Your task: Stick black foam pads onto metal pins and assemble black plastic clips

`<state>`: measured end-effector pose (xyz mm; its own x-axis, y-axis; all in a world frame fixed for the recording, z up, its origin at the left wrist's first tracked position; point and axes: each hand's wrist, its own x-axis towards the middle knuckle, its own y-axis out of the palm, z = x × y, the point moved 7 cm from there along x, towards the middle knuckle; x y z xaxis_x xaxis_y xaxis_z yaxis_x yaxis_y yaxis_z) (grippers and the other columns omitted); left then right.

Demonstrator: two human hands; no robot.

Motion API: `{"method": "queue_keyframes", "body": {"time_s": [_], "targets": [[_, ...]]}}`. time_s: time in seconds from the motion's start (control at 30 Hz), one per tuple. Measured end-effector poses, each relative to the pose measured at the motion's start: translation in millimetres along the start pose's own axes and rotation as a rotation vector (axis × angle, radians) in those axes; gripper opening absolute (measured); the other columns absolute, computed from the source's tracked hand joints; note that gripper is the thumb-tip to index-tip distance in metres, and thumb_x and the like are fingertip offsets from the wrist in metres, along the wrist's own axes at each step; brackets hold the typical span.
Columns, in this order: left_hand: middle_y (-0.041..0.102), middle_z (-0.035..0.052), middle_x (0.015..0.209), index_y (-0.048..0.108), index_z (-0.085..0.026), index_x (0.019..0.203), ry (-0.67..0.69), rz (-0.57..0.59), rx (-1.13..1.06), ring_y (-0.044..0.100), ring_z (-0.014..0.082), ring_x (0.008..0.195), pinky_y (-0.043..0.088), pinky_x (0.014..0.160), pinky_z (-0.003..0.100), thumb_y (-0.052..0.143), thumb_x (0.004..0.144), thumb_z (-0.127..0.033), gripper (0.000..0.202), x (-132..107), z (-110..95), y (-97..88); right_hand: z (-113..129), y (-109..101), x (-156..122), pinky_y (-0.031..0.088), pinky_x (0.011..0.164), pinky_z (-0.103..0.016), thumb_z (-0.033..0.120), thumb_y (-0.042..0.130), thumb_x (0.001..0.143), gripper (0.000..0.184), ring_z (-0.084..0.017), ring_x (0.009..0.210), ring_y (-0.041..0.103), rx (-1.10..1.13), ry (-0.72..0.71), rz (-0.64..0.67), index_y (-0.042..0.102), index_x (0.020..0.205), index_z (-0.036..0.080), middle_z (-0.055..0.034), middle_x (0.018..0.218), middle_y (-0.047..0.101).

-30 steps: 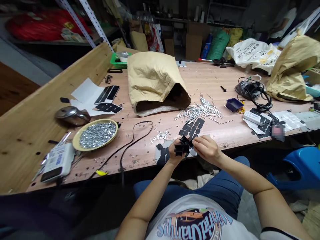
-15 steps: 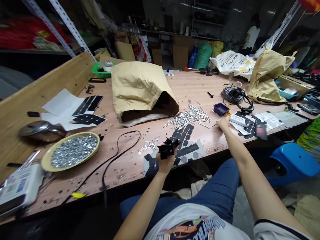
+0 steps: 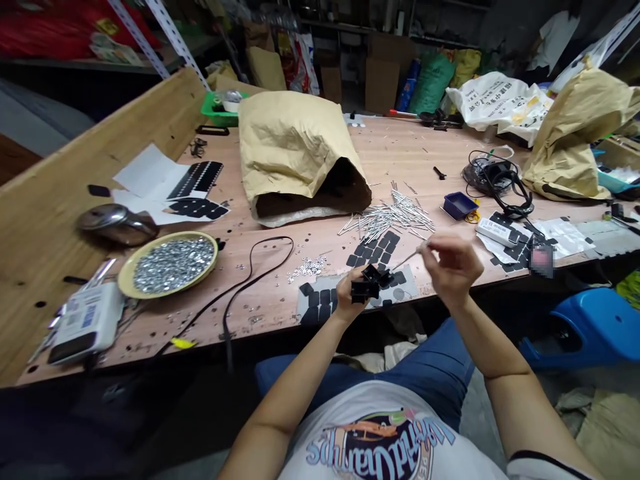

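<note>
A worker seated at a wood-toned bench (image 3: 400,150) grips a black channelled part (image 3: 365,289) in the left hand (image 3: 346,297), fingers closed around its underside, just above the bench's near edge. The right hand (image 3: 453,263), raised to the right of it, pinches a thin metal rod (image 3: 407,258) between thumb and fingertips. The rod slants down to the left toward the part; its tip appears to reach the black piece, though dark surfaces make contact hard to confirm.

Beyond the hands, a loose heap of similar silvery rods (image 3: 393,219) fans out beside the open mouth of a large kraft paper bag (image 3: 290,143). Rows of dark adhesive pads (image 3: 374,249) lie between the heap and the hands, and a scatter of small washers (image 3: 309,267) sits to the left. Farther left, a yellow bowl (image 3: 128,283) brims with small shiny metal pieces, near a looped black strap (image 3: 234,288). A small purple tray (image 3: 457,208) stands to the right of the heap. A blue stool (image 3: 590,327) stands at lower right, and another person (image 3: 556,41) in a white top is at the back of the room.
</note>
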<state>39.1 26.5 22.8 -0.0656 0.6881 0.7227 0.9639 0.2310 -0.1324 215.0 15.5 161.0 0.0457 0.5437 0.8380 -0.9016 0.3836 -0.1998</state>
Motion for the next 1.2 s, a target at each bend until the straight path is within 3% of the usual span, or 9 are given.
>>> {"method": "queue_keyframes", "body": {"time_s": [0.07, 0.17, 0.4, 0.57, 0.77, 0.93, 1.1, 1.2], "targets": [[0.072, 0.0058, 0.092, 0.060, -0.019, 0.099, 0.134, -0.029, 0.051, 0.070, 0.0175, 0.083, 0.058, 0.073, 0.030, 0.058, 0.079, -0.015, 0.021, 3, -17, -1.8, 40, 10, -9, 0.053, 0.057, -0.022, 0.010, 0.062, 0.078, 0.019, -0.010, 0.070, 0.063, 0.029, -0.147, 0.034, 0.057, 0.091, 0.022, -0.0006, 0.082, 0.065], [0.072, 0.0063, 0.092, 0.059, -0.018, 0.102, 0.255, -0.035, 0.115, 0.070, 0.0178, 0.084, 0.058, 0.073, 0.030, 0.057, 0.079, -0.013, 0.024, 6, -36, -2.1, 61, 21, -20, 0.053, 0.058, -0.021, 0.006, 0.060, 0.077, 0.024, -0.010, 0.069, 0.064, -0.016, -0.289, 0.118, 0.057, 0.093, 0.023, -0.0016, 0.083, 0.067], [0.071, 0.0072, 0.094, 0.056, -0.018, 0.111, 0.304, -0.015, 0.101, 0.069, 0.0193, 0.085, 0.058, 0.073, 0.031, 0.055, 0.079, -0.012, 0.032, 5, -40, -2.6, 55, 33, -35, 0.051, 0.065, -0.030, 0.015, 0.056, 0.082, 0.007, -0.013, 0.070, 0.065, -0.144, -0.384, 0.269, 0.058, 0.081, 0.021, -0.0030, 0.074, 0.071], [0.072, 0.0073, 0.095, 0.057, -0.018, 0.110, 0.348, 0.025, 0.088, 0.070, 0.0196, 0.084, 0.058, 0.071, 0.031, 0.055, 0.079, -0.014, 0.032, 4, -44, -0.3, 49, 30, -37, 0.050, 0.063, -0.028, 0.015, 0.055, 0.083, 0.011, -0.012, 0.064, 0.063, -0.167, -0.280, 0.245, 0.058, 0.074, 0.021, -0.0018, 0.070, 0.070], [0.072, 0.0062, 0.091, 0.059, -0.017, 0.105, 0.323, 0.048, 0.144, 0.070, 0.0176, 0.082, 0.058, 0.070, 0.029, 0.053, 0.080, -0.012, 0.026, 2, -45, 1.1, 56, 25, -42, 0.048, 0.068, -0.031, 0.009, 0.058, 0.079, 0.013, -0.014, 0.070, 0.060, -0.305, -0.386, 0.149, 0.059, 0.081, 0.021, -0.0021, 0.073, 0.070], [0.072, 0.0068, 0.089, 0.059, -0.016, 0.103, 0.317, 0.054, 0.157, 0.070, 0.0169, 0.080, 0.058, 0.071, 0.027, 0.052, 0.082, -0.014, 0.022, 1, -44, 1.4, 55, 27, -46, 0.049, 0.067, -0.030, 0.012, 0.057, 0.080, 0.009, -0.014, 0.071, 0.059, -0.195, -0.387, 0.215, 0.059, 0.082, 0.020, -0.0030, 0.074, 0.070], [0.072, 0.0076, 0.088, 0.059, -0.016, 0.104, 0.314, 0.063, 0.127, 0.070, 0.0172, 0.079, 0.058, 0.071, 0.026, 0.053, 0.080, -0.014, 0.024, -1, -43, 4.6, 43, 21, -44, 0.050, 0.064, -0.027, 0.008, 0.057, 0.079, 0.012, -0.011, 0.064, 0.059, -0.141, -0.243, 0.164, 0.058, 0.078, 0.021, -0.0011, 0.069, 0.068], [0.073, 0.0060, 0.088, 0.060, -0.018, 0.104, 0.310, 0.070, 0.119, 0.070, 0.0174, 0.078, 0.058, 0.070, 0.026, 0.054, 0.079, -0.012, 0.027, -2, -42, 5.9, 48, 21, -46, 0.050, 0.064, -0.030, 0.010, 0.057, 0.079, 0.011, -0.014, 0.067, 0.058, -0.217, -0.326, 0.178, 0.059, 0.079, 0.020, -0.0030, 0.071, 0.069]]}}
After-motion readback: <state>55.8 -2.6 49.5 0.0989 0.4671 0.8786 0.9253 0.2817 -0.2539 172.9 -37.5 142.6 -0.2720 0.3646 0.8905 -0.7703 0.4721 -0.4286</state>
